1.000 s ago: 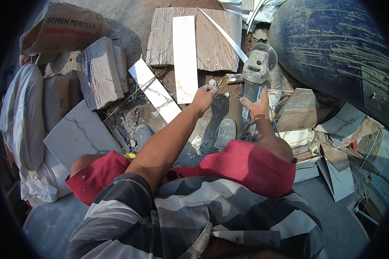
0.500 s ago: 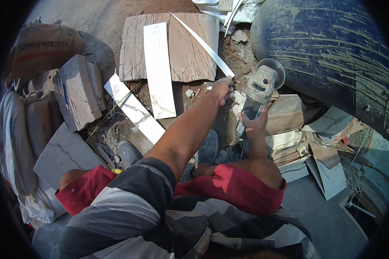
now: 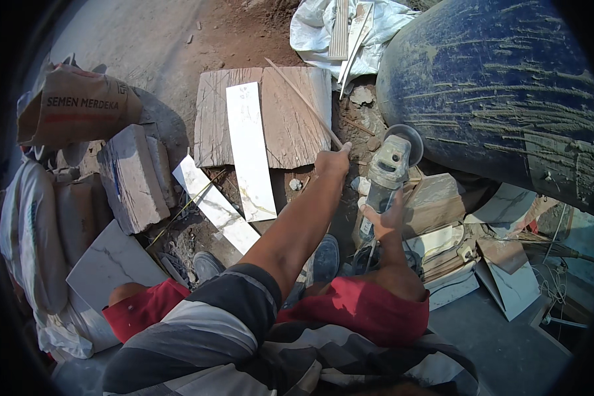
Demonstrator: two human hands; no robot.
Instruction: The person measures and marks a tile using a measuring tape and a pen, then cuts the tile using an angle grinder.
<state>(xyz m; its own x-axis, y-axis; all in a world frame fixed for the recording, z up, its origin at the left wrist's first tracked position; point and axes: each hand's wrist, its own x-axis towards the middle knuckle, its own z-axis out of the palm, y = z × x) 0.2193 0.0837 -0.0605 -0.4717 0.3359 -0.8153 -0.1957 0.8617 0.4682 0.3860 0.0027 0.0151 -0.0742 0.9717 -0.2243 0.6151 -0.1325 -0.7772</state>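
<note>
My left hand (image 3: 333, 162) is closed on the near end of a long, thin tile strip (image 3: 303, 100), which slants away to the left above a stone slab. A narrow brown side of the strip faces up. My right hand (image 3: 386, 216) grips the body of a dusty angle grinder (image 3: 388, 170), its round disc (image 3: 410, 142) at the far right end. On the slab (image 3: 290, 135) lies a wide white tile strip (image 3: 247, 145), its near end past the slab's edge. Another white strip with grey veins (image 3: 216, 206) lies to its left.
A large blue drum (image 3: 488, 86) stands close to the grinder on the right. Stone blocks (image 3: 133, 178) and a brown paper sack (image 3: 82, 105) are at left. Tile offcuts (image 3: 442, 254) are stacked at right; a white sack (image 3: 313, 33) with tile strips lies at the far side.
The strip in my left hand has turned from its white face to a narrow brown side. The view has tilted up, showing more ground beyond the slab. My right hand keeps hold of the grinder.
</note>
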